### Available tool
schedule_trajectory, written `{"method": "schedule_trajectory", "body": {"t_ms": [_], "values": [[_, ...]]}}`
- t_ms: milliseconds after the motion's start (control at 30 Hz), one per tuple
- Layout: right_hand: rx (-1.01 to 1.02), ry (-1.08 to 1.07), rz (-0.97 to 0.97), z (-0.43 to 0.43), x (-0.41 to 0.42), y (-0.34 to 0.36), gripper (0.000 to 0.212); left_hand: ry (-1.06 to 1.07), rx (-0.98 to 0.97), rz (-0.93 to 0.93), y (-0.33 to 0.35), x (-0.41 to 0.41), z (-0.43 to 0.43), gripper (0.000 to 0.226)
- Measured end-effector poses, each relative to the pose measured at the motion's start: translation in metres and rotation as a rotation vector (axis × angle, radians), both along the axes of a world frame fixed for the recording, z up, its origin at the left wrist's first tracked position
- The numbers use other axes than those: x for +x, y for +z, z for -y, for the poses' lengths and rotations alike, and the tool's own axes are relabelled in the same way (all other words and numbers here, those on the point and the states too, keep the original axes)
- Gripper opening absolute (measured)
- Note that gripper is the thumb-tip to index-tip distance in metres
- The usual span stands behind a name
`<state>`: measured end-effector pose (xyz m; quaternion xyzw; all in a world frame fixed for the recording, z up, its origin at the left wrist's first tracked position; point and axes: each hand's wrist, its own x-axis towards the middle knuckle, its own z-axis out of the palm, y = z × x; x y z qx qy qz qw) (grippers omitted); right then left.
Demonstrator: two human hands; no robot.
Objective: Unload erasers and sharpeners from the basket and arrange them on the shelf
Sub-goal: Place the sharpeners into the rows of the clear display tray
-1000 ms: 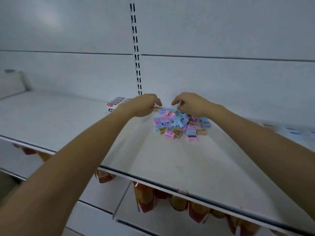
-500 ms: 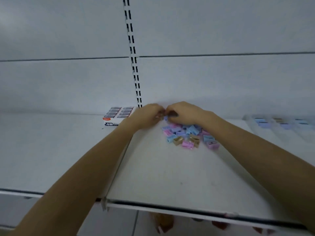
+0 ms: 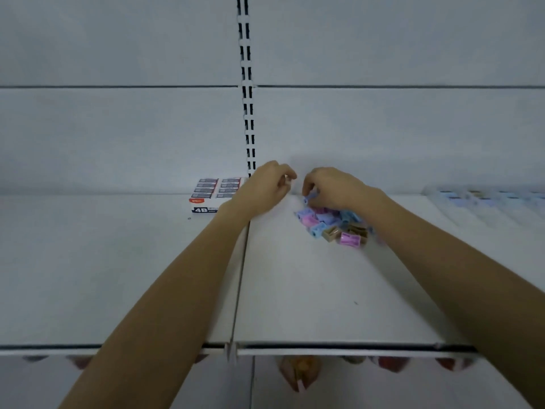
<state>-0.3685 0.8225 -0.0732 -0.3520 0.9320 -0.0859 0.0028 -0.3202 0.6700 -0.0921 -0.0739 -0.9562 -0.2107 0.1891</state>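
Observation:
A heap of small pink, blue and tan sharpeners [image 3: 334, 227] lies near the back of the white shelf [image 3: 295, 290]. My right hand [image 3: 330, 188] is above the heap's far end, fingers curled, pinching a blue sharpener [image 3: 310, 198]. Just left of it, my left hand [image 3: 267, 187] hovers by the back wall with a small pale piece [image 3: 286, 178] pinched between thumb and fingertips. A flat box of erasers marked 4B [image 3: 213, 193] lies to the left of my left wrist. No basket is in view.
A slotted black upright [image 3: 247, 93] runs up the back wall behind my hands. Clear trays of more sharpeners [image 3: 486, 199] sit blurred at the far right. Reddish packets [image 3: 298, 370] hang below the shelf's front edge [image 3: 324, 348].
My hands came together at the back of the heap, then parted slightly. The right hand now holds a blue sharpener. The view tilted upward, showing less of the lower shelf.

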Motion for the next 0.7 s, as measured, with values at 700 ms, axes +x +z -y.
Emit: {"method": "schedule_trajectory", "body": {"t_ms": [700], "values": [[-0.553, -0.026, -0.217, -0.041, 0.031, -0.015, 0.04, -0.118, 0.211, -0.165, 0.004, 0.025, -0.022, 0.021]]}}
